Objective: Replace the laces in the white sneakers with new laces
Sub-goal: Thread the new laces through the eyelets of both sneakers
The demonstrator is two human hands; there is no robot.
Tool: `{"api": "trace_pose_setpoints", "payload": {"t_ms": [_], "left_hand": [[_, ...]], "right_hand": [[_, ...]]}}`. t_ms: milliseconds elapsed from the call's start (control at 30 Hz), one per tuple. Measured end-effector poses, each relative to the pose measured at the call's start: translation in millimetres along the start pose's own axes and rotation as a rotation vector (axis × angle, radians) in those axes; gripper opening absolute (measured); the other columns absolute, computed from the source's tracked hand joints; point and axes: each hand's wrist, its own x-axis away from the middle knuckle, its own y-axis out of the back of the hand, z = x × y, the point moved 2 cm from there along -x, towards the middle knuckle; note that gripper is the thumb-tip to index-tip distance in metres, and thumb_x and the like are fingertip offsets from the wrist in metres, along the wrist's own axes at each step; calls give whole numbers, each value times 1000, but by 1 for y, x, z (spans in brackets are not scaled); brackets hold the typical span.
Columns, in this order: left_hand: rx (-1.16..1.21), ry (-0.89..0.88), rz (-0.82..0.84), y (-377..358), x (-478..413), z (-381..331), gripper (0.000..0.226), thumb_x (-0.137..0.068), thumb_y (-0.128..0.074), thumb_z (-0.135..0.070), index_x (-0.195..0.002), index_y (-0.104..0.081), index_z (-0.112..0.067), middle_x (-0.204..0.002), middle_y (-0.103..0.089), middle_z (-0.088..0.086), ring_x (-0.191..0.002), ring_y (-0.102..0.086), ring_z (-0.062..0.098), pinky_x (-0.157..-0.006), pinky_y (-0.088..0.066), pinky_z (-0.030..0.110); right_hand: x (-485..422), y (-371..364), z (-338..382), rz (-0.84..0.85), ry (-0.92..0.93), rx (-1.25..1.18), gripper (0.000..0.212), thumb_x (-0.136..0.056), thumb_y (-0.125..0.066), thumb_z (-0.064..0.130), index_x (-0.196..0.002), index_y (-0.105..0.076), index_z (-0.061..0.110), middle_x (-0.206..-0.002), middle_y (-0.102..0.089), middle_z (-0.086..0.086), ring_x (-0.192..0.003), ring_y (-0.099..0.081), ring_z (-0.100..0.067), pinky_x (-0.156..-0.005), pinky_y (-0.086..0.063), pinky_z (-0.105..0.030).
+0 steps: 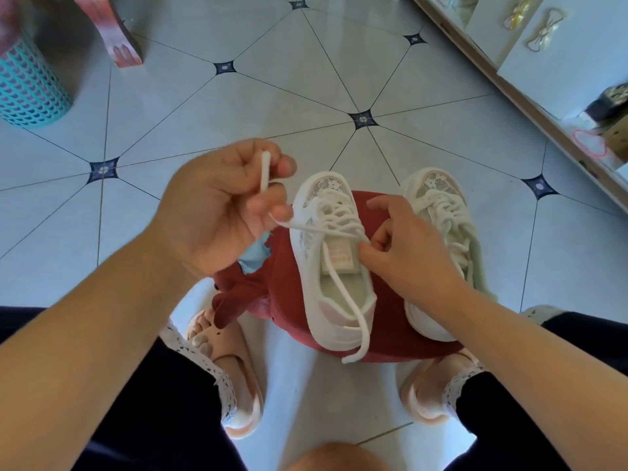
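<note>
Two white sneakers point(339, 321) sit on a red stool point(390, 338), the left hand point(217, 205) with its grip pinching the left shoe's lace point(264, 171), the right hand point(414, 253) curled at its eyelets, grip impossible to tell, so a hard tug might drag that shoe off.

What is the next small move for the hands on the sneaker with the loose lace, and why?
Probably the left hand should pull its lace end out to the left. It pinches that end, the lace runs from it to the top eyelets of the sneaker between the hands, and the right hand grips the edge there, so the shoe seems steadied.
</note>
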Motion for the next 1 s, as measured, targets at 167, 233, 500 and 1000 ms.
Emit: {"api": "trace_pose_setpoints", "payload": {"t_ms": [167, 233, 500, 1000], "left_hand": [[-501, 315, 205, 3, 6, 18, 14, -70, -57, -2, -79, -68, -2, -62, -63, 8, -52, -59, 15, -57, -55, 26], [-769, 427, 393, 6, 9, 24, 21, -69, -69, -21, -88, -74, -16, -83, -71, 4, -77, -68, 19, -74, -55, 26], [-980, 165, -302, 12, -20, 29, 21, -82, -68, -21, -102, -64, -20, -94, -65, -6, -88, -65, 12, -74, -58, 28], [-1220, -40, -308, 2, -16, 62, 33, -78, -56, -9, -104, -44, -26, -78, -59, -3, -67, -55, 9, -67, -41, 15]], "right_hand": [[0, -1, -3, 23, 25, 20, 26, -81, -64, 18, -105, -55, 22, -61, -54, 7, -63, -51, 0, -60, -39, -8], [-1, 1, -4, 44, 35, 21, 24, -81, -64, 19, -102, -55, 23, -61, -55, 8, -62, -51, 1, -61, -39, -8], [-10, 5, 1, 166, -10, 11, 31, -80, -67, 24, -107, -52, 28, -78, -59, 9, -66, -54, 0, -62, -42, -11], [-11, 10, 10, 360, 26, 76, 34, -75, -63, 17, -101, -52, 34, -81, -58, 9, -72, -56, -4, -67, -50, -24]]}}
